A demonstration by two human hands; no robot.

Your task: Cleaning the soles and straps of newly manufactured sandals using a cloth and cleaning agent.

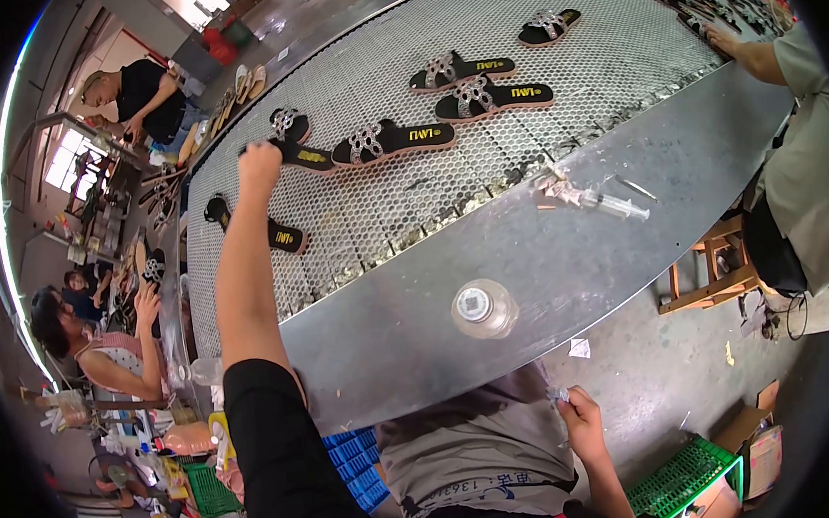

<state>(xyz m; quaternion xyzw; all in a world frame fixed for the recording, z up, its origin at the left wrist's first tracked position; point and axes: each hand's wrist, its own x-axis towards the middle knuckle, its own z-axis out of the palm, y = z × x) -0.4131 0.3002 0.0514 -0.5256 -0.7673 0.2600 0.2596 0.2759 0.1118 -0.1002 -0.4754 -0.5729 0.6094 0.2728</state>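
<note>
- Lowest in the frame, right of centre, I see my right hand (582, 419) down by my grey shirt, its fingers curled shut around a small clear item I cannot make out.
- Just above it, at the near edge of the grey metal bench (546, 271), stands a clear plastic bottle (485, 309) seen from the top, well apart from both hands.
- Further up and to the right on the bench lies a syringe (618, 206), with small pale scraps beside it.
- My left arm runs up the left-centre of the frame in a black sleeve, out over the perforated conveyor belt (412, 203).
- My left hand (259, 162) is closed on the heel end of a black sandal (301, 155) with a yellow insole mark, in the upper left-centre of the frame.
- Touching that sandal's far side are another black sandal and a jewelled-strap one (391, 140) to its right.
- Below my forearm, one more black sandal (282, 234) lies alone on the belt.
- Beyond, toward the upper centre, three more jewelled sandals (492, 96) sit spaced along the belt.
- At the upper right edge, another person's hand (724, 38) rests by a cluster of sandals.
</note>
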